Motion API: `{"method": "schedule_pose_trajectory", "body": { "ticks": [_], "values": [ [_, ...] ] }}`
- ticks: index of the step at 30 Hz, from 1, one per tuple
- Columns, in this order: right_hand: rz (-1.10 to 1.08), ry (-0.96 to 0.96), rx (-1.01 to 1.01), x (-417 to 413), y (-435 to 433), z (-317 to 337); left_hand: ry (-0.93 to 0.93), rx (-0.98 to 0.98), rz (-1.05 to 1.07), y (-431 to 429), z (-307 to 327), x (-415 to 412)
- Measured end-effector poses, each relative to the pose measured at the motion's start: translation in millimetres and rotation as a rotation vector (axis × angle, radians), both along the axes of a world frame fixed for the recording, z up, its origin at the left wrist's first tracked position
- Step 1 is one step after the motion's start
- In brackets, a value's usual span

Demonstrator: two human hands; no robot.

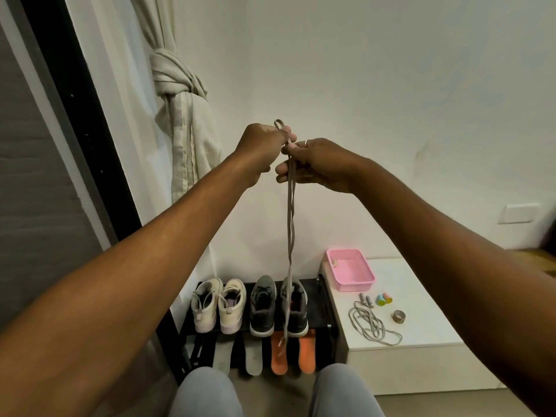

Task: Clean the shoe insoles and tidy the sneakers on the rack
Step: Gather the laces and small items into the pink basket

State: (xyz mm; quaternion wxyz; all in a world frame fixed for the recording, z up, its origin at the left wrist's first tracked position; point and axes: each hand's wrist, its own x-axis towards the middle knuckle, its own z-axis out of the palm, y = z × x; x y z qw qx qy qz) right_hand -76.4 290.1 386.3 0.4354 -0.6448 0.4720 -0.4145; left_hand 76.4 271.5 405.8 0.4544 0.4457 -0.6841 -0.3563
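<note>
Above rack [323,285], both hands' grip closed on grey lace [290,224], dangling below.

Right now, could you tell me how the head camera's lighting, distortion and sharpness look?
Head view: soft, even indoor light, no glare; wide-angle stretch swells the forearms at the lower corners and bows the dark door frame; the left hand, right hand and grey shoelace look slightly soft; small items beside the pink tray are too small to identify.
</note>
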Motion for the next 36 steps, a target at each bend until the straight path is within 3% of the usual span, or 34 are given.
{"method": "schedule_pose_trajectory", "body": {
  "ticks": [2, 4, 7, 9, 11, 13, 18, 22, 25, 29, 32, 36],
  "values": [
    [-0.056, 0.016, -0.042, 0, -2, 1, -0.002, -0.014, 0.039, -5, -2, -1],
    [-0.13, 0.111, -0.095, 1, -4, 4, -0.14, -0.138, 0.168, -14, -8, 3],
    [-0.146, 0.279, -0.143, 3, -3, 6, -0.595, -0.633, 0.193, -19, -15, 13],
    [-0.147, 0.4, -0.166, 3, 0, 8, -0.913, -0.811, 0.076, -18, -16, 17],
    [-0.143, 0.496, -0.188, 2, 3, 11, -1.092, -0.742, 0.003, -16, -19, 18],
    [-0.132, 0.57, -0.202, 1, 7, 15, -1.067, -0.591, -0.049, -13, -25, 21],
    [-0.184, 0.765, -0.323, -2, 6, 20, -0.811, -0.333, -0.073, -10, -32, 21],
    [-0.211, 0.822, -0.404, -5, 2, 13, -0.245, 0.21, -0.349, 6, -25, 23],
    [-0.206, 0.663, -0.427, -6, 3, 3, 0.198, 0.409, -0.441, 12, -21, 26],
    [-0.202, 0.575, -0.375, -1, 7, -9, 0.693, 0.503, -0.51, 18, -27, 16],
    [-0.239, 0.475, -0.384, 12, 11, -18, 0.998, 0.458, -0.525, 16, -24, 8],
    [-0.265, 0.553, -0.466, 24, 15, -30, 1.073, 0.28, -0.375, 6, -24, 2]
  ]
}}
